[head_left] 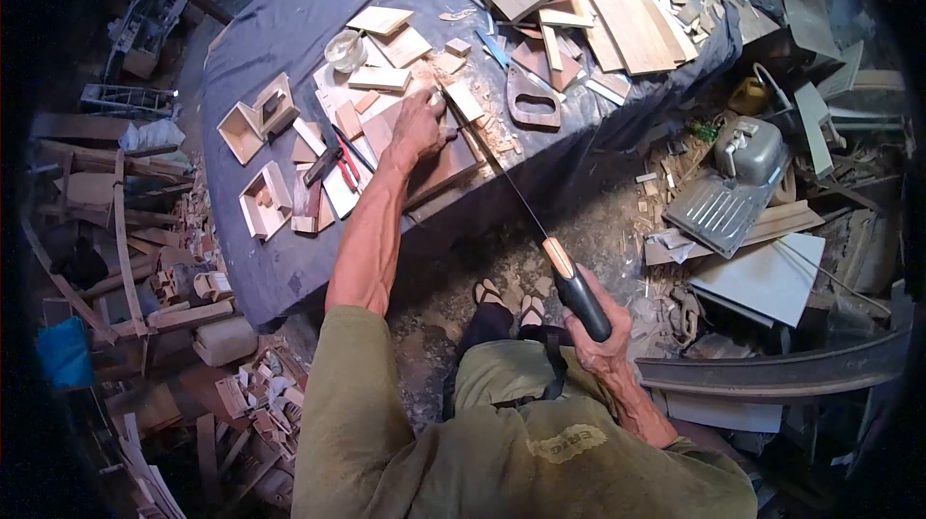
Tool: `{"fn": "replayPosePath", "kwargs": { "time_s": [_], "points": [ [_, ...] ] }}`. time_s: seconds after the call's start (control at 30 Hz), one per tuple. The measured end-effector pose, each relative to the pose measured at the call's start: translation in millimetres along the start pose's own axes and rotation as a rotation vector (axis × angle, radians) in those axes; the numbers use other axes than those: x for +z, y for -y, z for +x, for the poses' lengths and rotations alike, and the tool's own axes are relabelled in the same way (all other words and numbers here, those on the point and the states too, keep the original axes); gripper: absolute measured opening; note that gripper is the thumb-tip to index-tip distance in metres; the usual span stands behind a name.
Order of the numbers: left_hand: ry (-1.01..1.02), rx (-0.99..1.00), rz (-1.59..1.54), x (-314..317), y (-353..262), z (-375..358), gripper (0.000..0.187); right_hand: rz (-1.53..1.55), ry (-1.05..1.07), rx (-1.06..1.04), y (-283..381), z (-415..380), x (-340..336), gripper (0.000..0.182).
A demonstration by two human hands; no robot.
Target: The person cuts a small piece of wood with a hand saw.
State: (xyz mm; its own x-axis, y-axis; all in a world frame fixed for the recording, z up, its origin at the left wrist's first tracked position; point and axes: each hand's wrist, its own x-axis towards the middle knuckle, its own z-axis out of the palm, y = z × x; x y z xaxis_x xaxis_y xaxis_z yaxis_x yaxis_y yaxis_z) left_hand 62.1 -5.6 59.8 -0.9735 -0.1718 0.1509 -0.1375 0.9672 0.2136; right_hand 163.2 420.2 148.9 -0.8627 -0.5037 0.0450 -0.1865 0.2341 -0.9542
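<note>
My right hand (600, 331) is closed around the black and wooden handle of a saw (577, 289). Seen nearly edge-on, its thin blade slants up from the handle to the bench, beside my left hand (422, 125). The fingers of that hand are bent and press down on a piece of wood over a brown board (444, 168); the hand hides most of what it grips. Just right of the blade lies a pale wood strip (465, 101), with sawdust (497, 138) around it. Pliers with red handles (346, 164) and a hammer (319, 165) lie left of my forearm.
The bench has a dark cloth (289, 273). Small wooden boxes (264, 201) stand at its left, a glass jar (345, 50) further back. Another handsaw (533, 99) lies right of the blade, near stacked boards (617, 17). A metal sink (723, 193) and scrap wood crowd the floor.
</note>
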Motion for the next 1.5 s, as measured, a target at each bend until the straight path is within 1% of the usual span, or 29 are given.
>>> {"fn": "replayPosePath", "kwargs": {
  "time_s": [0.07,0.1,0.17,0.2,0.23,0.37,0.47,0.5,0.6,0.7,0.77,0.8,0.87,0.97,1.07,1.17,1.3,1.4,1.43,1.5],
  "points": [
    [0.003,0.047,0.095,-4,-6,0,0.055,0.055,-0.016,0.053,8,10,11,0.061],
    [0.047,0.056,0.089,-6,-4,2,0.05,0.051,-0.013,0.031,9,19,18,0.06],
    [0.034,0.037,0.022,14,12,6,0.048,0.04,-0.01,-0.017,8,41,29,0.059],
    [0.028,0.027,-0.011,11,12,7,0.047,0.046,-0.01,-0.018,6,45,32,0.059],
    [0.006,0.055,0.021,10,10,5,0.047,0.052,-0.007,-0.019,5,48,35,0.059],
    [-0.044,-0.016,-0.013,-2,-4,-3,0.045,0.115,0.021,0.056,4,45,28,0.058],
    [0.06,-0.098,-0.028,-7,-6,2,0.044,0.066,0.0,0.052,13,24,15,0.058],
    [0.062,-0.098,-0.045,-11,-9,4,0.044,0.067,0.006,0.033,11,17,11,0.057],
    [0.089,-0.097,-0.055,-16,-13,0,0.046,0.095,0.059,0.151,15,10,2,0.056],
    [0.094,-0.08,0.002,-3,-8,3,0.048,0.044,-0.002,0.045,12,8,7,0.057],
    [0.067,-0.063,0.007,5,-3,2,0.05,0.07,0.008,0.091,15,7,6,0.056],
    [0.107,-0.066,0.021,2,-5,3,0.051,0.084,0.015,0.115,17,7,6,0.055],
    [0.188,-0.08,0.046,-3,-9,5,0.053,0.073,-0.014,0.095,21,11,10,0.055],
    [0.138,-0.083,-0.018,4,-1,3,0.055,0.051,-0.012,0.036,20,39,23,0.056],
    [0.03,-0.083,-0.02,14,2,0,0.056,0.04,0.006,0.009,15,55,32,0.06],
    [0.154,-0.153,-0.065,-1,-6,3,0.056,0.089,0.029,0.079,18,41,19,0.06],
    [0.133,-0.08,0.025,9,3,6,0.055,-0.003,0.0,-0.043,6,8,4,0.059],
    [0.108,-0.061,0.024,13,5,4,0.054,0.058,-0.045,0.037,10,17,15,0.055],
    [0.101,-0.063,0.016,14,6,5,0.053,0.049,-0.02,0.067,8,28,19,0.059],
    [0.088,-0.07,0.007,14,5,1,0.051,0.023,0.001,0.044,8,53,29,0.06]
  ]
}}
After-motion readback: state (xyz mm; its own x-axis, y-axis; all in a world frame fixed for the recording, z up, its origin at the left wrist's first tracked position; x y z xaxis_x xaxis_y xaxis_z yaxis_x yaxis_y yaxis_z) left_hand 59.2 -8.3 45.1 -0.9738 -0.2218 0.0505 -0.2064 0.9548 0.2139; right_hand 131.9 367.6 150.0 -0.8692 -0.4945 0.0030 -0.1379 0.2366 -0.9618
